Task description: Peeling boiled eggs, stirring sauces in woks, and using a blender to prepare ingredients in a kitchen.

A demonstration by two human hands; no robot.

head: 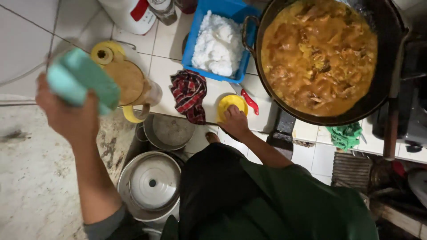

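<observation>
My left hand (66, 118) grips a teal tub (82, 82) raised over the counter's left edge while my right hand (234, 122) presses the yellow lid (231, 104) near the wok (382, 84), so I could knock that wok.

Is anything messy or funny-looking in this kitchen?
A little. The red checked cloth lies crumpled on the white tiled counter, and a green cloth is bunched beside the big wok of orange curry. Nothing looks spilled or broken.
</observation>
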